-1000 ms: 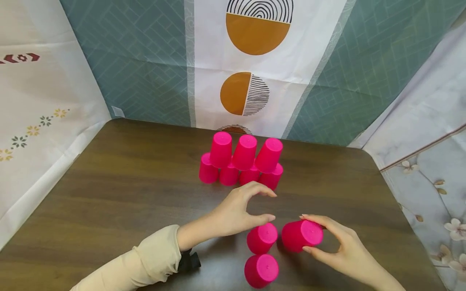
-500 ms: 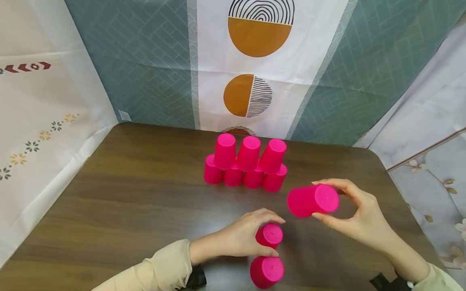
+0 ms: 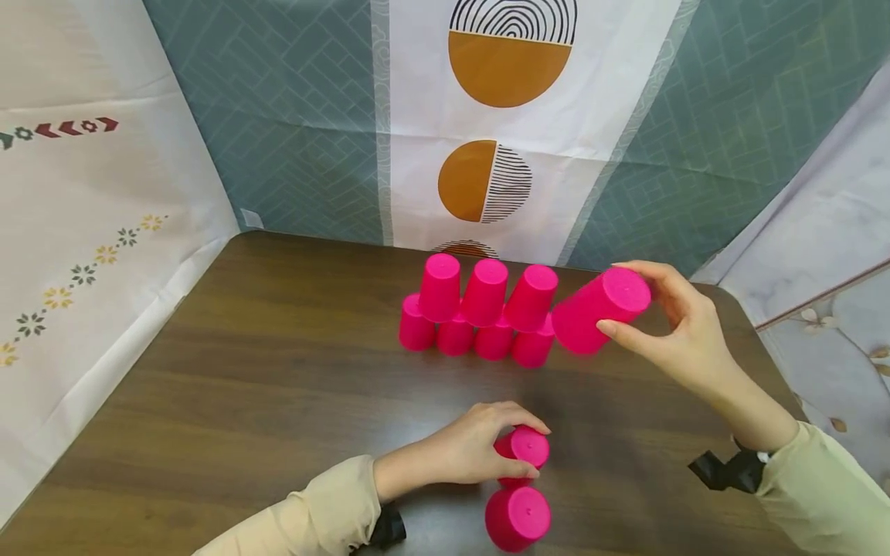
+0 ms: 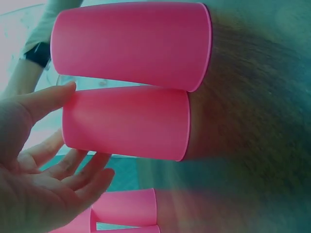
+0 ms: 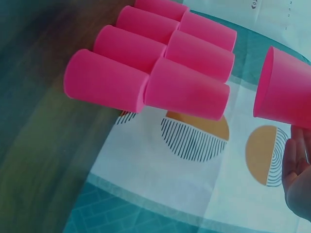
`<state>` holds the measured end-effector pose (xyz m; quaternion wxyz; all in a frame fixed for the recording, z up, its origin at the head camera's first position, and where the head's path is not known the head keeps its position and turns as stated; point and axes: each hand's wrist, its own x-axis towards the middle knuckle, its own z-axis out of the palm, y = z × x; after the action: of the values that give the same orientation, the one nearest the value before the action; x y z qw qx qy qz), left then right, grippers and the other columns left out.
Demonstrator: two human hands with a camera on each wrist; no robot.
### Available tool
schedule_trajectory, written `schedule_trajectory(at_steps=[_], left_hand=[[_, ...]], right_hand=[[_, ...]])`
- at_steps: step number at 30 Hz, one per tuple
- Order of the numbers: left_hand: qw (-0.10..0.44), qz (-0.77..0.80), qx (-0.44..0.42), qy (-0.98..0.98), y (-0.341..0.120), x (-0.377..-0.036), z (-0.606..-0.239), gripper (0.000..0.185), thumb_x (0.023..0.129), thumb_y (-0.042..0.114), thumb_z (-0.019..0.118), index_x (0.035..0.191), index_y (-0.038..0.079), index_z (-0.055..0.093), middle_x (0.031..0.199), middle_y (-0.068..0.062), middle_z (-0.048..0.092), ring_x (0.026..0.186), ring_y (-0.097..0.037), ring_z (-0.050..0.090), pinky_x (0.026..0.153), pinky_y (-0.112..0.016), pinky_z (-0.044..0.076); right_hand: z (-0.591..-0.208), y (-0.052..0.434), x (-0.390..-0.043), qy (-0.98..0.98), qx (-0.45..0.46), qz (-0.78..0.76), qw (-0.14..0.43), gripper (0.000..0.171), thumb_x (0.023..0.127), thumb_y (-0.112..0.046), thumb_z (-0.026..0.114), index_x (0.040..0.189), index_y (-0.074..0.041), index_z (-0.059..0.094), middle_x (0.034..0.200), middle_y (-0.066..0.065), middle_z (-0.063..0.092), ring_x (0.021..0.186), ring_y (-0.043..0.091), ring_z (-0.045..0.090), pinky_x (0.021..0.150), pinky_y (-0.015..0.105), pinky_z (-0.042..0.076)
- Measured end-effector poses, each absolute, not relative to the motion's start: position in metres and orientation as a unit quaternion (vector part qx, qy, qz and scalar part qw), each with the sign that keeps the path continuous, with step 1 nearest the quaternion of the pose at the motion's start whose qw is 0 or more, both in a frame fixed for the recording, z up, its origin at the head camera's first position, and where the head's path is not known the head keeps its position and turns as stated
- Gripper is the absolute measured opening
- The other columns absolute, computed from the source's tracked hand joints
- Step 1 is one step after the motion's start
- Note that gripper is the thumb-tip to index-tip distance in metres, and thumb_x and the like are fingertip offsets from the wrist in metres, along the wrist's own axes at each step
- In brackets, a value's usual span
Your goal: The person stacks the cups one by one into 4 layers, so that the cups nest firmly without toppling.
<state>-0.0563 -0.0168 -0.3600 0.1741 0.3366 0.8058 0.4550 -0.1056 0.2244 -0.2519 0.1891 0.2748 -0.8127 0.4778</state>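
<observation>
Head view: the right hand [image 3: 684, 336] has risen, bringing its smooth, bright-pink plastic cup [image 3: 591, 315], gripped and tilted, beside the right end of a two-tier stack of upturned pink cups [image 3: 484, 295]. The left hand [image 3: 473, 448] has closed round the farther front cup [image 3: 527, 446], so both hands are now occupied; the nearer front cup [image 3: 518, 517] stands just beside it on the brown wooden table [image 3: 278, 371].

Left wrist view: thumb and fingers surround the farther front cup's base end.

Right wrist view: a gap separates the raised cup from the stack.

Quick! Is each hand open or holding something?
Left hand: holding a standing pink cup.
Right hand: holding a raised pink cup.
</observation>
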Motion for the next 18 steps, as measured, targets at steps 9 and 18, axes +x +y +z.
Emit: schedule_trajectory(at_steps=[9,18], left_hand=[[0.157,0.484,0.340,0.791,-0.016,-0.058,-0.365,0.041,0.075,0.021,0.079,0.113,0.016,0.066,0.104,0.009,0.063,0.086,0.004,0.055,0.070,-0.015,0.051],[0.152,0.461,0.337,0.806,-0.014,-0.060,-0.366,0.042,0.073,0.018,0.080,0.113,0.016,0.067,0.099,0.010,0.063,0.083,0.004,0.054,0.066,-0.010,0.047]], right_hand=[[-0.240,0.209,-0.133,-0.828,0.254,0.466,0.179,0.063,0.067,0.011,0.076,0.125,-0.003,0.055,0.110,-0.007,0.062,0.095,0.009,0.058,0.081,0.014,0.044],[-0.231,0.188,-0.162,-0.850,0.219,0.452,0.157,0.055,0.076,-0.010,0.076,0.127,-0.015,0.055,0.110,-0.008,0.061,0.094,0.008,0.058,0.080,0.015,0.046]])
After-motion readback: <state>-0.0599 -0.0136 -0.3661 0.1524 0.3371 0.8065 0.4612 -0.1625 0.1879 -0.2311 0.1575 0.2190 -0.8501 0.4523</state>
